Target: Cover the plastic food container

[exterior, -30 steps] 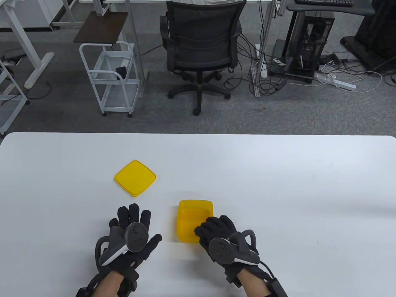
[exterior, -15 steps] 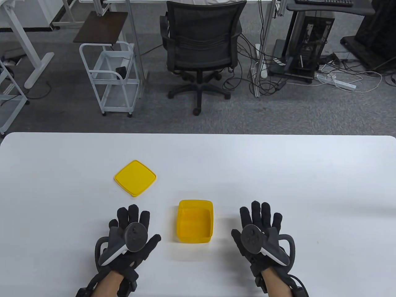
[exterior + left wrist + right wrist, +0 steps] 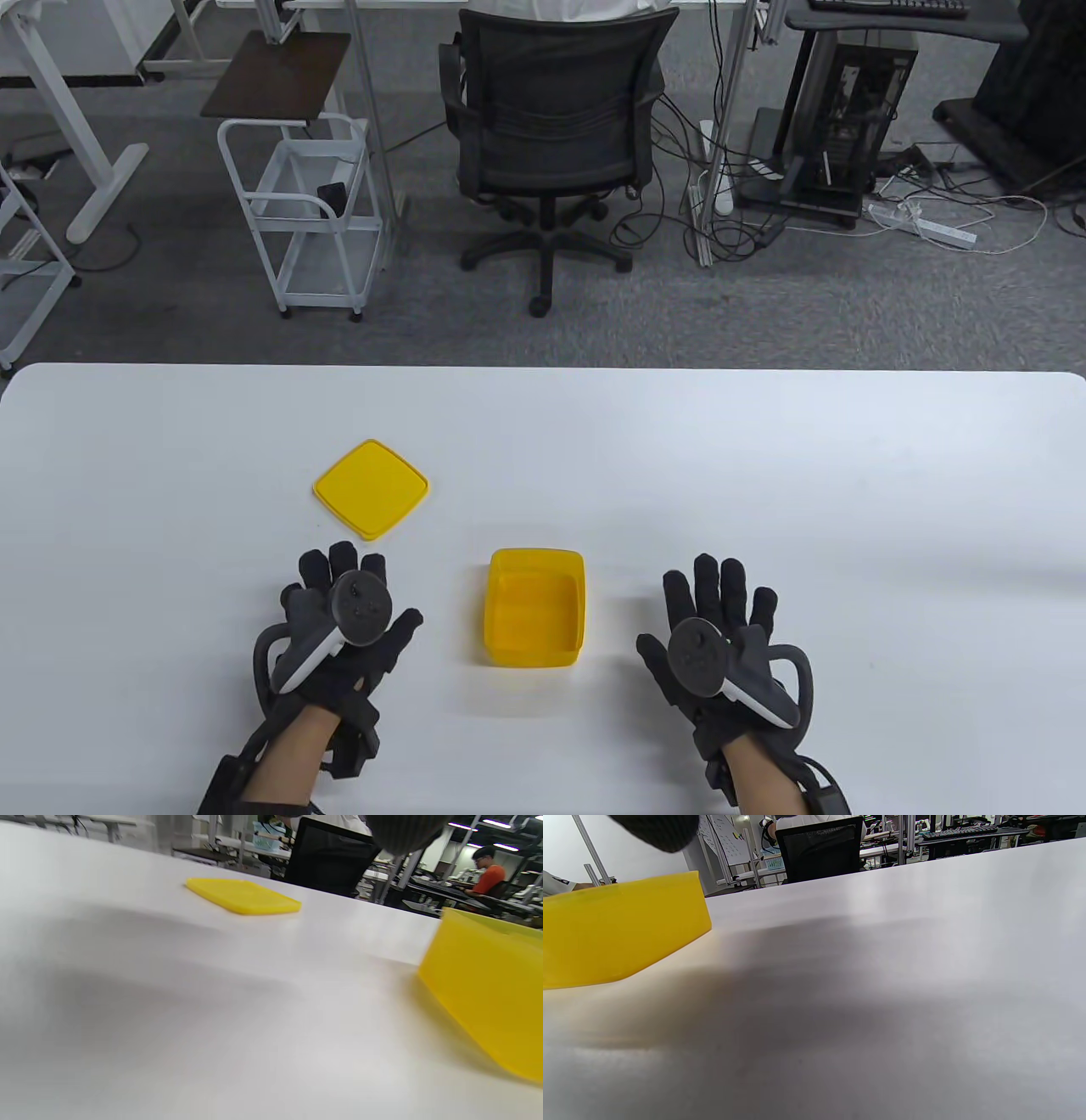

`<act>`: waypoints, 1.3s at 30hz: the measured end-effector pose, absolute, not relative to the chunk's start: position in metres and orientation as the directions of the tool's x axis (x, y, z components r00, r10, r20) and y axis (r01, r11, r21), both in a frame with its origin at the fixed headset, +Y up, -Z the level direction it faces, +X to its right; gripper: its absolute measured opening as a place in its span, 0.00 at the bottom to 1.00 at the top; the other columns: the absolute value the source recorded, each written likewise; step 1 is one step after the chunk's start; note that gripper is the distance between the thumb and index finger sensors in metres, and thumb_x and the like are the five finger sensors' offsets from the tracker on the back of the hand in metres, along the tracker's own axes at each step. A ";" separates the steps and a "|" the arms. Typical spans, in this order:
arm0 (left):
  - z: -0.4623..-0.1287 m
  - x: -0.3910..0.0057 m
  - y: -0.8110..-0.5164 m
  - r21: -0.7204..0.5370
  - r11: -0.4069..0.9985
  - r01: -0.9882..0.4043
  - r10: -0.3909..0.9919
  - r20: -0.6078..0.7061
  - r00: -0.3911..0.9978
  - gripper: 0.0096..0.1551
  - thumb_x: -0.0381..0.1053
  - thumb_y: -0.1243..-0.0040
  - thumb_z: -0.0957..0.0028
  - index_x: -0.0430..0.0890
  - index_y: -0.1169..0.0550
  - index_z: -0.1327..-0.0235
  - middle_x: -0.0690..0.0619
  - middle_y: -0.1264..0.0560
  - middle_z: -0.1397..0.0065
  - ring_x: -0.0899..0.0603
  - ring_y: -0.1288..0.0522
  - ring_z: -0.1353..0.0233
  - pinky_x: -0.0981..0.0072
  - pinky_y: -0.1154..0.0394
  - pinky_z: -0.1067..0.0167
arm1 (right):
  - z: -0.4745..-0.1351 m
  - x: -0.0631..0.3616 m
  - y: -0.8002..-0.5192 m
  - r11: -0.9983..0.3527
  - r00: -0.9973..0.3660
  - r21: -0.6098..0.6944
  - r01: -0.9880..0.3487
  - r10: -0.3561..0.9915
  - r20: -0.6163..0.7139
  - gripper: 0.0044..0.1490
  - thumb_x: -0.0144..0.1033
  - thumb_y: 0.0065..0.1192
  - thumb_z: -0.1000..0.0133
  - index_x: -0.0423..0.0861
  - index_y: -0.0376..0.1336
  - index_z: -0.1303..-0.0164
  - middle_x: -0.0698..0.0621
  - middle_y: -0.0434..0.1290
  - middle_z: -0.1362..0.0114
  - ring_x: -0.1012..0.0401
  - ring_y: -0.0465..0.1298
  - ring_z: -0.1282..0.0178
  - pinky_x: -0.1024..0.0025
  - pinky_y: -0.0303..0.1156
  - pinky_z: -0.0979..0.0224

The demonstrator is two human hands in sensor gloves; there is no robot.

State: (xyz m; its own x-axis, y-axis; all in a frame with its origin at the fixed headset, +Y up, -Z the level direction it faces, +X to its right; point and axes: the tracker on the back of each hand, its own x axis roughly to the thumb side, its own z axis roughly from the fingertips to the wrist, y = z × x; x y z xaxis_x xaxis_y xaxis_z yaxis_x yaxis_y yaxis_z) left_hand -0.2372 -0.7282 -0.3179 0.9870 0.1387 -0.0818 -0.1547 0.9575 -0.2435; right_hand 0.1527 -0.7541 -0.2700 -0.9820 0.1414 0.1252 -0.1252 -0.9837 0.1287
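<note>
A: What is the biggest thing here?

B: The white table (image 3: 764, 509). Everything sits on it.

A: And where is the yellow box?

B: The yellow container (image 3: 536, 607) stands near the front of the table, between the two hands. Its top is open, and nothing is on it. From the left wrist view you see its side wall (image 3: 488, 993) on the right.

A: Where is its cover?

B: The yellow lid (image 3: 370, 488) lies flat on the table, farther back and to the left of the container. The two do not touch. In the left wrist view the lid (image 3: 244, 895) looks thin and flat.

A: What about the hands?

B: The left hand (image 3: 344, 632) is just in front of the lid, not touching it. Its fingers are spread, and it holds nothing. The right hand (image 3: 721, 645) is to the right of the container, apart from it, fingers spread too, holding nothing.
</note>
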 end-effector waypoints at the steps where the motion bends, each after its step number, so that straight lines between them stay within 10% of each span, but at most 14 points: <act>1: -0.328 -0.238 -0.726 -0.232 0.965 -0.121 0.101 -0.096 0.990 0.48 0.64 0.53 0.35 0.43 0.54 0.13 0.35 0.66 0.08 0.26 0.74 0.15 0.24 0.69 0.23 | -0.270 0.153 -0.753 -0.983 -0.981 0.124 -0.134 0.149 0.124 0.52 0.63 0.41 0.31 0.44 0.34 0.09 0.32 0.31 0.11 0.36 0.27 0.16 0.27 0.30 0.19; 14: -0.434 -0.239 -0.763 -0.383 0.915 0.126 -0.240 -0.266 0.934 0.34 0.59 0.45 0.36 0.52 0.41 0.19 0.48 0.47 0.10 0.35 0.58 0.11 0.27 0.69 0.19 | -0.276 0.161 -0.757 -0.980 -0.982 0.128 -0.153 0.165 0.091 0.53 0.64 0.41 0.31 0.43 0.33 0.09 0.31 0.31 0.11 0.36 0.27 0.16 0.27 0.30 0.19; 39: -0.431 -0.218 -0.773 -0.253 0.911 0.326 -0.361 -0.105 0.926 0.22 0.54 0.41 0.39 0.48 0.29 0.35 0.48 0.30 0.26 0.39 0.39 0.19 0.36 0.51 0.16 | -0.278 0.163 -0.757 -0.980 -0.981 0.096 -0.172 0.179 0.076 0.54 0.63 0.42 0.32 0.38 0.35 0.10 0.31 0.33 0.11 0.36 0.28 0.16 0.27 0.31 0.18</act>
State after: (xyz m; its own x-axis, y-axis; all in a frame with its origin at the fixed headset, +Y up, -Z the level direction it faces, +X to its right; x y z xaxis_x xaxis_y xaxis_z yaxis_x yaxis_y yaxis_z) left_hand -0.2182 -0.7730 -0.4310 0.9265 -0.3613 -0.1052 0.3264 0.9106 -0.2534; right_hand 0.1628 -0.7567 -0.2783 -0.9808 0.1794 0.0764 -0.1719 -0.9804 0.0958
